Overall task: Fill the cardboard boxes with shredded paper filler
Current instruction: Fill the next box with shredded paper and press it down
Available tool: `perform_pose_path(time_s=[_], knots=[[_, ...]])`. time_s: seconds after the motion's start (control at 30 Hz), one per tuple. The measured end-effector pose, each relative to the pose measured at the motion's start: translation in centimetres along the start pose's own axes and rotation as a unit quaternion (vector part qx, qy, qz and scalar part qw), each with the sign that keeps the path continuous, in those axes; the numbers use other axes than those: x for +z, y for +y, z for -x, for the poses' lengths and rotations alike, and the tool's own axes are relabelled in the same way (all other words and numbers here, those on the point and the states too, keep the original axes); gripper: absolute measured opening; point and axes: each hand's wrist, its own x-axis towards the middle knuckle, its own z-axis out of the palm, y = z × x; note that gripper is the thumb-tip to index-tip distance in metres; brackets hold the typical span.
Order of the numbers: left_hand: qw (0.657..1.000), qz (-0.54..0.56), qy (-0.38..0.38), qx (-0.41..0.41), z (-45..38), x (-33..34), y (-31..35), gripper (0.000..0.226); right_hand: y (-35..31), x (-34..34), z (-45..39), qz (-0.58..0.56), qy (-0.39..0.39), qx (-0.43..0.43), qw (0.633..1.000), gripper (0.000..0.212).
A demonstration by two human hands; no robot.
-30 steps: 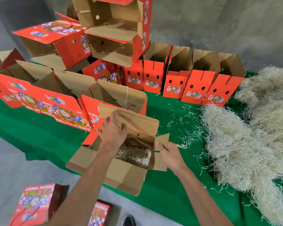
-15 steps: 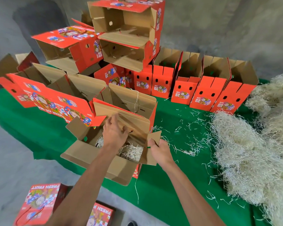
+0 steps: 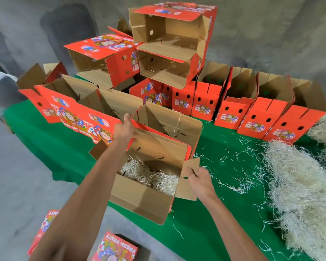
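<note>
Grey concrete wall behind a bench (image 3: 45, 147) under green cloth. Open cardboard box (image 3: 139, 200) overhangs the bench's near edge, two clumps of shredded paper filler (image 3: 151, 176) in its bottom, well short of full. Left hand (image 3: 125, 127) grips the far flap's upper left corner; right hand (image 3: 199, 178) pinches the right side flap. Loose filler pile (image 3: 299, 185) heaped at the bench's right end, stray strands between. Row of upright red boxes (image 3: 252, 113) along the far edge looks unfilled, though insides are only partly visible. Stacked boxes (image 3: 169, 49) at far left lie on their sides, empty. Judgement: early in the job, one box started, most left.
</note>
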Motion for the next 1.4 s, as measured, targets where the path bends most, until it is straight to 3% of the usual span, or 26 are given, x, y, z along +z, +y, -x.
perform_pose_path(time_s=[0.1,0.3,0.4,0.57,0.83,1.0,1.07,1.2,1.3,1.4], knots=[[0.999,-0.028,-0.031,-0.019,-1.6,0.2,0.3,0.080,0.0,0.8,-0.1,-0.001,0.012,0.006,1.000,0.023],[0.996,-0.076,-0.007,0.051,-2.7,-0.1,-0.3,0.068,-0.8,3.4,0.0,-0.029,0.037,-0.001,0.999,0.023],[0.991,-0.123,-0.003,0.045,-2.1,-0.1,-0.8,0.083,-1.8,4.9,0.0,-0.034,0.039,-0.017,0.999,0.025],[0.987,-0.108,0.007,0.121,-0.7,-0.2,-1.9,0.089,-3.4,7.6,-0.4,-0.060,0.009,-0.025,0.998,0.026],[0.984,-0.106,-0.038,0.140,-0.4,0.3,-3.0,0.087,-6.3,12.6,-1.9,-0.119,-0.044,0.056,0.990,0.030],[0.985,-0.092,-0.083,0.118,-0.8,0.5,-4.0,0.084,-8.1,14.6,-2.6,-0.305,-0.155,0.171,0.924,0.015],[0.986,-0.075,-0.096,0.117,-0.8,0.5,-4.5,0.081,-8.6,15.1,-2.9,-0.349,-0.175,0.192,0.900,0.020],[0.987,-0.071,-0.118,0.082,-1.2,0.4,-5.2,0.061,-9.4,15.9,-2.9,-0.420,-0.201,0.202,0.862,0.030],[0.993,-0.024,-0.106,0.045,-1.1,0.1,-4.9,0.046,-9.5,15.8,-2.4,-0.463,-0.199,0.204,0.839,0.025],[0.993,-0.053,-0.071,0.078,-0.2,0.2,-4.6,0.028,-9.5,14.6,-2.2,-0.473,-0.173,0.175,0.846,0.026]])
